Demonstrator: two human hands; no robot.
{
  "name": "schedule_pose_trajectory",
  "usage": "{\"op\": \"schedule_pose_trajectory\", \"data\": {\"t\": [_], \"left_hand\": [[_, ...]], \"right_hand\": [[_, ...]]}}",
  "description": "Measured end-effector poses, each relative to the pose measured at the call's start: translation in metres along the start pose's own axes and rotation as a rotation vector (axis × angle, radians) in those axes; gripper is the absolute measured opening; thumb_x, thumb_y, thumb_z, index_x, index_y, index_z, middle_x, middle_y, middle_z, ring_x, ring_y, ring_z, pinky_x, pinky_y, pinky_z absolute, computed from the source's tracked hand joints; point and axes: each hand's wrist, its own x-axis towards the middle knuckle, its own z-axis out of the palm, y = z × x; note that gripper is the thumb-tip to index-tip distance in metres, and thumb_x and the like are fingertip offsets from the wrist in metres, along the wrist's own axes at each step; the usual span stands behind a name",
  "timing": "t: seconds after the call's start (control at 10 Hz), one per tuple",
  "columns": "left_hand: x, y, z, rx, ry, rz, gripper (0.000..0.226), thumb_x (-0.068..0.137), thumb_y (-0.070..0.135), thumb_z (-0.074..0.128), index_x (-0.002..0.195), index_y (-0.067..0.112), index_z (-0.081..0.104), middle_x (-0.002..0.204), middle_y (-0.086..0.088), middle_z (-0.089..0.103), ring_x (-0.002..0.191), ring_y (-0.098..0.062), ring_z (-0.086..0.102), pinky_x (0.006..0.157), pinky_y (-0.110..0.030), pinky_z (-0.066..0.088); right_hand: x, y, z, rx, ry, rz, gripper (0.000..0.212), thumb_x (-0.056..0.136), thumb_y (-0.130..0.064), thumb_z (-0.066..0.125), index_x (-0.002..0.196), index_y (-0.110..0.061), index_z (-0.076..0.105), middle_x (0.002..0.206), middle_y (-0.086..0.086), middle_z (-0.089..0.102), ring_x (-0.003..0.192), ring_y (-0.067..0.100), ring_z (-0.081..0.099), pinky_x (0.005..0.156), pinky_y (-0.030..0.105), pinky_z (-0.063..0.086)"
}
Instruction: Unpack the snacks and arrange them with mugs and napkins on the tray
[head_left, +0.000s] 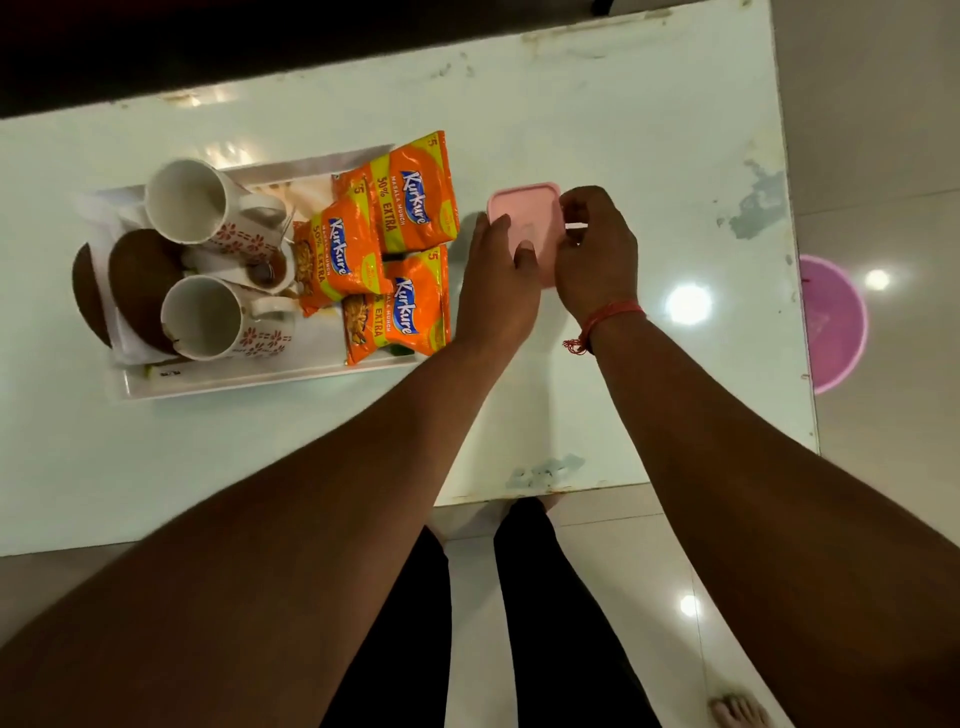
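A small pink lidded box (524, 210) stands on the white table, just right of the tray. My left hand (496, 283) grips its left side and my right hand (597, 249) grips its right side and lid edge. The white tray (249, 378) holds two white mugs with red flower patterns, one at the back (195, 202) and one at the front (213, 317), plus three orange snack packets (410, 202), which partly overlap. White napkins (130, 332) lie under the mugs. Two brown round pieces (137, 275) rest at the tray's left.
The white table (623, 130) ends close on the right, with chipped patches along its edge. A pink bucket (831, 322) stands on the floor beyond that edge. My legs and a bare foot (737, 709) show below the table's front edge.
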Motion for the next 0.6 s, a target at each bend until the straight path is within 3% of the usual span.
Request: {"op": "schedule_pose_trajectory", "data": {"t": [0.1,0.2,0.3,0.4,0.5,0.6], "left_hand": [[0.002,0.000,-0.003,0.059,-0.036,0.004,0.047,0.105,0.021,0.037,0.150,0.011,0.033,0.163,-0.008,0.021,0.148,-0.024,0.025,0.113,-0.027,0.028],[0.000,0.002,-0.011,0.077,-0.071,0.054,0.042,0.104,0.019,0.039,0.143,0.004,0.042,0.155,-0.018,0.034,0.141,-0.032,0.034,0.108,-0.031,0.033],[0.001,0.004,-0.019,0.107,-0.104,0.093,0.046,0.103,0.020,0.038,0.144,0.000,0.039,0.157,-0.021,0.027,0.146,-0.036,0.024,0.116,-0.040,0.024],[-0.003,0.006,-0.027,0.231,-0.083,0.113,0.049,0.105,0.026,0.037,0.151,0.009,0.032,0.164,-0.012,0.014,0.151,-0.027,0.013,0.118,-0.033,0.022],[-0.007,0.002,-0.039,0.297,-0.012,0.225,0.049,0.105,0.029,0.039,0.151,0.014,0.034,0.165,-0.005,0.016,0.151,-0.024,0.016,0.115,-0.031,0.029],[-0.013,-0.001,-0.055,0.260,0.034,0.365,0.047,0.104,0.025,0.042,0.149,0.012,0.039,0.163,-0.007,0.023,0.149,-0.022,0.022,0.110,-0.018,0.020]], "right_hand": [[-0.001,0.001,0.002,-0.008,0.008,-0.004,0.036,0.081,0.002,0.044,0.109,-0.015,0.060,0.107,-0.004,0.064,0.083,0.006,0.057,0.070,0.008,0.045],[-0.004,0.001,0.001,0.003,-0.018,0.011,0.038,0.084,0.001,0.046,0.116,-0.015,0.058,0.111,-0.002,0.064,0.085,0.007,0.058,0.072,0.010,0.047],[-0.007,0.004,-0.003,0.039,0.003,0.029,0.044,0.086,0.000,0.052,0.127,-0.017,0.054,0.118,0.001,0.062,0.097,0.011,0.058,0.083,0.017,0.048],[-0.017,0.004,-0.014,0.097,0.092,0.029,0.044,0.088,-0.005,0.056,0.129,-0.017,0.050,0.120,0.001,0.060,0.106,0.013,0.057,0.093,0.024,0.047],[-0.025,0.006,-0.023,0.085,0.133,-0.017,0.042,0.089,-0.008,0.055,0.130,-0.016,0.050,0.122,0.001,0.057,0.110,0.014,0.055,0.097,0.033,0.048],[-0.033,0.005,-0.023,-0.045,0.148,-0.101,0.041,0.089,-0.009,0.053,0.131,-0.013,0.051,0.124,0.002,0.056,0.113,0.016,0.054,0.099,0.039,0.047]]}}
